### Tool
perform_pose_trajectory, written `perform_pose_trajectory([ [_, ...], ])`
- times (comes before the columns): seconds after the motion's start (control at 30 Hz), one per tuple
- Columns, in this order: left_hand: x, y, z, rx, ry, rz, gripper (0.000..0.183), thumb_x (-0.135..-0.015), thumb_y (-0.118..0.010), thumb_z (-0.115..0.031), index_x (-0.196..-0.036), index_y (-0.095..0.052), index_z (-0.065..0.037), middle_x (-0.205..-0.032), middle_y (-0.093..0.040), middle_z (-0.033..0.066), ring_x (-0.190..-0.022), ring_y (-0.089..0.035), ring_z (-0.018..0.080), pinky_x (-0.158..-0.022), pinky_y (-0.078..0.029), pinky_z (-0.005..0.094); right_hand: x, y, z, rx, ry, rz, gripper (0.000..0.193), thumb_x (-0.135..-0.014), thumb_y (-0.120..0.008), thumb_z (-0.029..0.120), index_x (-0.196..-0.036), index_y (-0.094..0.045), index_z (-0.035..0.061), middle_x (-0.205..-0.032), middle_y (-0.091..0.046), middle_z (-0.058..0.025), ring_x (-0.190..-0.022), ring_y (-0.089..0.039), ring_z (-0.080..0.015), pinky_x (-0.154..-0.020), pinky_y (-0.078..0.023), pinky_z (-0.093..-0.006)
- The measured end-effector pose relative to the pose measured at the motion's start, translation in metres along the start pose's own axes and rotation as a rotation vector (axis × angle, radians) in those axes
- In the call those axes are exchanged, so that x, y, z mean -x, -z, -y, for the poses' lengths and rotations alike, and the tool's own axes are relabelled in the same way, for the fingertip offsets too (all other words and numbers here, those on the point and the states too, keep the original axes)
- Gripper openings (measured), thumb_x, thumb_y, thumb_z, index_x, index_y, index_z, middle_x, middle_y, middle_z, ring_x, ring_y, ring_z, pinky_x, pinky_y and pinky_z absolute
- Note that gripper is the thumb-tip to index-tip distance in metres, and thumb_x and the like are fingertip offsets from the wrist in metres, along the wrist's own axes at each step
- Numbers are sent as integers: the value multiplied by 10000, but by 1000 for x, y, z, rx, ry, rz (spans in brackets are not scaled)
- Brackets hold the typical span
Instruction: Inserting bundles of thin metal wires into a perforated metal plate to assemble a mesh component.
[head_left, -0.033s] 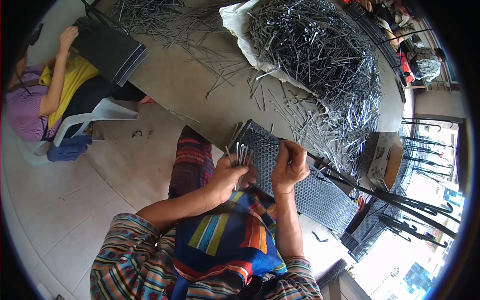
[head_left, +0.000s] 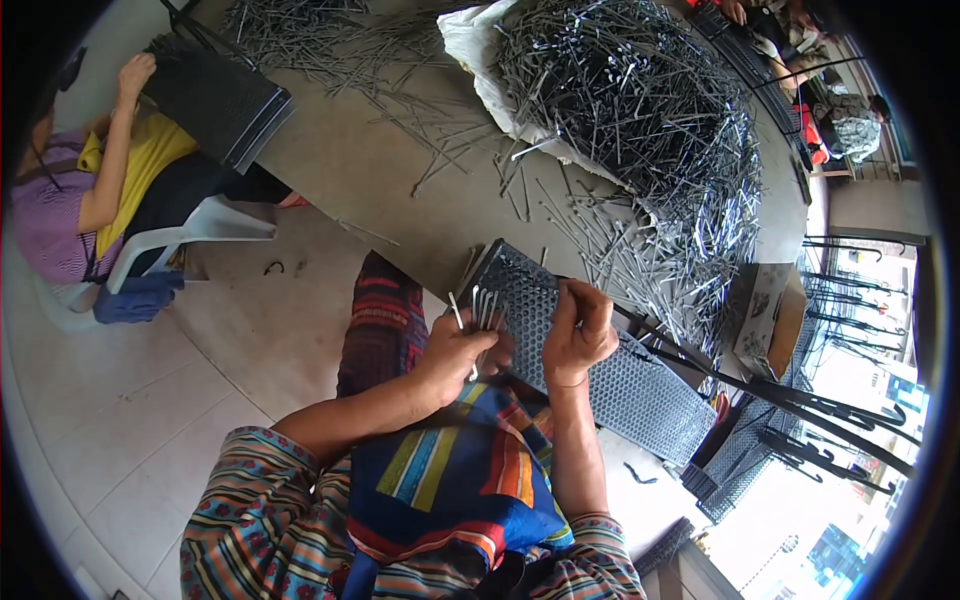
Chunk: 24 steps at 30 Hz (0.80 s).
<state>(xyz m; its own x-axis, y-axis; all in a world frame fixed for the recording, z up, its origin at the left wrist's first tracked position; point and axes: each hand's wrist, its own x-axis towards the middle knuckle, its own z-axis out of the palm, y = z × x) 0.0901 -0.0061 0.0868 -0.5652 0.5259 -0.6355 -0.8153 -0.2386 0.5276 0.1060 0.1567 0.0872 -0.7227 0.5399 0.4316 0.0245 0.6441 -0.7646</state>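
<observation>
The left hand (head_left: 458,352) has its grip closed on a bunch of thin, silvery metal rods (head_left: 487,303). The right hand (head_left: 583,335) curls over a long black panel dotted with round holes (head_left: 645,392), aslant by the brownish-grey counter (head_left: 340,150) (whether its grip pinches anything, I cannot tell). More rods heap beside crumpled white sacking (head_left: 472,50).
</observation>
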Motion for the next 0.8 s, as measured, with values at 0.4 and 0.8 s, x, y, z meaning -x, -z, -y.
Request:
perform_pose_trajectory([
  [0.4, 1, -4, -2, 79, 17, -49, 59, -883, -589, -28, -922, -629, -9, -763, -659, 83, -650, -627, 169, -549, -450, 265, -23, -2, 20, 92, 120, 149, 147, -768, -680, -52, -889, -680, 32, -791, -662, -101, -638, -651, -238, -588, -497, -289],
  [0.8, -4, 4, 7, 110, 12, 21, 98, -885, -600, -5, -971, -644, 4, -830, -671, 105, -703, -636, 181, -620, -493, 289, -16, -3, 17, 167, 195, 151, 151, -775, -683, -30, -910, -691, 34, -848, -663, -101, -674, -657, -258, -597, -506, -322],
])
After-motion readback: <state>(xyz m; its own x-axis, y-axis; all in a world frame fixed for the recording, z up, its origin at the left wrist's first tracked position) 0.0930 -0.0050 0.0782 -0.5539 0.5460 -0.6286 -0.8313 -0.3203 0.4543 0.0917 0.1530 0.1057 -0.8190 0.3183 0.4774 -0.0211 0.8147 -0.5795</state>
